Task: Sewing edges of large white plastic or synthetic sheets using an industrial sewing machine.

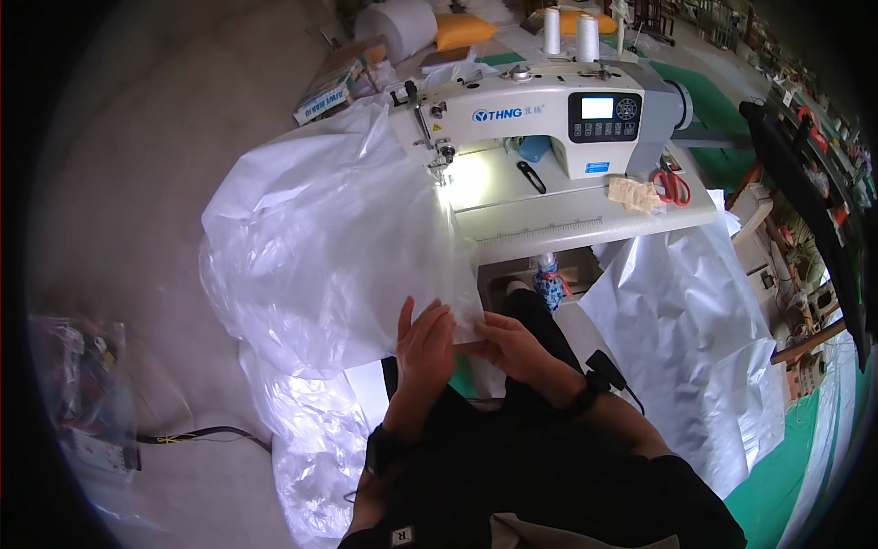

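A large translucent white plastic sheet [311, 229] spreads over the left part of the sewing machine's bed and hangs down in folds. Its right edge runs under the lit needle area of the white sewing machine [549, 105]. At the sheet's near edge, my left hand [427, 346] lies against the plastic with its fingers stretched out. Just to the right, my right hand [514, 346] pinches the sheet's near corner between thumb and fingers. Some of the fingertips are hidden by the folds.
On the machine bed lie a black thread snipper [531, 177], red-handled scissors [673, 188] and a beige patch [635, 194]. Thread cones [587, 38] stand behind. More silvery-white sheeting [681, 329] hangs at right. A clear bag [82, 393] sits on the floor at left.
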`<action>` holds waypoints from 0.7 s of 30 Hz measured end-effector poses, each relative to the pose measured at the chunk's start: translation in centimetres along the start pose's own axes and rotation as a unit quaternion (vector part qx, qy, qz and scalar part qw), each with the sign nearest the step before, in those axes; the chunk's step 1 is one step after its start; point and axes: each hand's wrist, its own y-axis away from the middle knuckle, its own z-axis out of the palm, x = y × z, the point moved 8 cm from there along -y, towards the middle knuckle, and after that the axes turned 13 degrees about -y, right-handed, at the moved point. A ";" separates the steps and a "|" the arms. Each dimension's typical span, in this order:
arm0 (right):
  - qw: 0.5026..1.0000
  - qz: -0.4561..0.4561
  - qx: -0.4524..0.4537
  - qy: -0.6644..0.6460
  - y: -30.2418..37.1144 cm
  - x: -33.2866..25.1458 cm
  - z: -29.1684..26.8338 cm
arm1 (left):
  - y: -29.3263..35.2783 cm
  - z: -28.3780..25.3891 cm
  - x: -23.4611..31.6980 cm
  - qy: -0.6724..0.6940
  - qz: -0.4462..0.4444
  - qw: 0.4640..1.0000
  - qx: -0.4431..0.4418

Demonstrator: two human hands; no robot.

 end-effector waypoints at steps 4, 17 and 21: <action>0.999 0.014 0.041 0.026 0.5 0.3 -0.4 | -0.8 -0.8 0.0 -0.043 -0.020 0.987 -0.153; 0.994 0.013 0.104 0.008 -0.3 -0.1 -0.9 | 1.3 1.5 -1.9 0.022 -0.021 0.986 -0.162; 0.992 0.000 0.090 0.084 -0.5 0.1 -0.7 | 1.1 1.7 -0.2 -0.014 -0.010 0.992 -0.126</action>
